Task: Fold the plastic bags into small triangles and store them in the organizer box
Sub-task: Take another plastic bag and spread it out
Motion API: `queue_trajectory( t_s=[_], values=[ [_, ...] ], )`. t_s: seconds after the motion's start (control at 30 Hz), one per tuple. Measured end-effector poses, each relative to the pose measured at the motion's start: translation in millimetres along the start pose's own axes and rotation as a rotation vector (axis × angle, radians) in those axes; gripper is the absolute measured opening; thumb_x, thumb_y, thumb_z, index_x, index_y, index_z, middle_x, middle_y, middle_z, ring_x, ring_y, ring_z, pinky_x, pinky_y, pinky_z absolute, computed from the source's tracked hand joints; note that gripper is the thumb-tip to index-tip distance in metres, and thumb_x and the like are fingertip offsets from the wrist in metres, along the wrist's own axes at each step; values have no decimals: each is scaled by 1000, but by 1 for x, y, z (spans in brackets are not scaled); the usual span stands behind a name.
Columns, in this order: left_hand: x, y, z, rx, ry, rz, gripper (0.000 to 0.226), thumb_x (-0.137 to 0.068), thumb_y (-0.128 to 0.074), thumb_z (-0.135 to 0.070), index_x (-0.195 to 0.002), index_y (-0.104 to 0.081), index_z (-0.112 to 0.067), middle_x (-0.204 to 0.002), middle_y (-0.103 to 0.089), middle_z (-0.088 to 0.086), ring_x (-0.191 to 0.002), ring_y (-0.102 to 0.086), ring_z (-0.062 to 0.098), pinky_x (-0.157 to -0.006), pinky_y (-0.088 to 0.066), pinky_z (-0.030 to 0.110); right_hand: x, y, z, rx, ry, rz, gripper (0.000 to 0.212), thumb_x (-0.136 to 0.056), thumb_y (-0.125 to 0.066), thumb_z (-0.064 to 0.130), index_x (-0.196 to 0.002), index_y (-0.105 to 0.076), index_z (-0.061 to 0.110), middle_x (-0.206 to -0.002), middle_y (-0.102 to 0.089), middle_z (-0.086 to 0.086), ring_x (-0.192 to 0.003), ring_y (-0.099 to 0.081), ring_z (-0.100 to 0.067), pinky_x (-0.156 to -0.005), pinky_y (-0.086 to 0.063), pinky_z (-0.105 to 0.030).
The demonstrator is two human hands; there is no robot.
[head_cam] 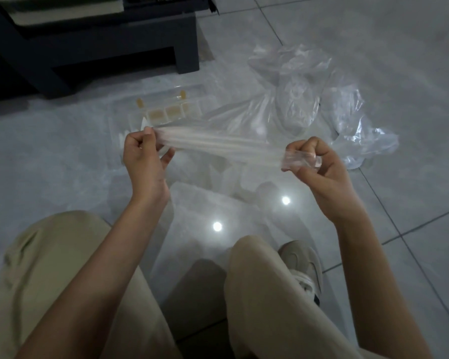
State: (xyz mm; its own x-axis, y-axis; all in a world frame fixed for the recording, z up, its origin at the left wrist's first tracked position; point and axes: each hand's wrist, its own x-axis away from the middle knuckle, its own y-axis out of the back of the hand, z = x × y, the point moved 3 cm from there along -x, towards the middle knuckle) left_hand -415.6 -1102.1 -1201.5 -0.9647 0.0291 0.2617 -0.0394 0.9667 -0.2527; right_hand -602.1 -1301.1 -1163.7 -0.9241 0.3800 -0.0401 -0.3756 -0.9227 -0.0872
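A person is sitting low over a pale tiled floor (399, 60), seen from their own head looking down. At far left, a dark piece of furniture (94, 55) is standing on the tiles, its top cut off by the frame. Below it, a knee in beige trousers (49, 268) is filling the corner.

The left hand (143, 154) is pinching one end of a clear plastic bag (218, 144) between thumb and curled fingers. The bag, gathered into a long narrow strip, is stretching through the air across to the right hand. It is blurred, so its folds are hard to make out.

Just behind the left hand, the organizer box (166, 112) is lying on the floor, clear-walled, with tan patches showing in several compartments. The hand and the strip are hiding its near side.

Between the knees, a clear flat lid or tray (192, 203) is lying on the tiles, barely readable under two bright light reflections. Beyond the strip, a loose pile of crumpled bags (309, 94) is resting on the floor.

The right hand (319, 164) is gripping the strip's other end, fingers curled round bunched plastic. Lower down, a pale shoe (303, 263) is peeking out.
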Motion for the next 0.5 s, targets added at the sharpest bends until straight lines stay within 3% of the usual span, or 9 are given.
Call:
queue_trajectory(
  t_s=[0.1, 0.27, 0.43, 0.5],
  values=[
    [4, -2, -4, -32, -61, 14, 22, -102, -45, -16, -80, -45, -19, -82, -52, -8, -64, -55, -5, -64, -50, 18, -1, 3, 1, 42, 47, -108, 21, -78, -58, 11, -81, -38, 14, -84, -57, 7, -78, -55, -13, -79, -46, -25],
    [6, -4, -6, -6, -65, 64, 21, -102, -45, -13, -82, -45, -18, -82, -54, -8, -63, -55, -2, -65, -52, 21, -3, 9, -2, 134, 79, -264, 25, -78, -49, -11, -84, -42, 13, -86, -56, 5, -79, -54, -14, -76, -50, -25],
    [14, -11, -2, 91, 29, 202, 23, -102, -42, -9, -80, -43, -16, -76, -67, -14, -69, -64, 0, -65, -54, 21, 4, 15, -10, 112, 27, -460, 43, -81, -39, -24, -92, -49, 16, -103, -58, -3, -74, -67, -15, -72, -56, -27],
    [16, -13, 1, 145, 84, 255, 23, -101, -42, -7, -80, -43, -16, -84, -72, -11, -75, -67, 4, -67, -55, 22, 7, 19, -14, 70, -4, -508, 41, -83, -39, -24, -90, -51, 15, -103, -60, -2, -72, -68, -14, -70, -56, -26]
  ],
)
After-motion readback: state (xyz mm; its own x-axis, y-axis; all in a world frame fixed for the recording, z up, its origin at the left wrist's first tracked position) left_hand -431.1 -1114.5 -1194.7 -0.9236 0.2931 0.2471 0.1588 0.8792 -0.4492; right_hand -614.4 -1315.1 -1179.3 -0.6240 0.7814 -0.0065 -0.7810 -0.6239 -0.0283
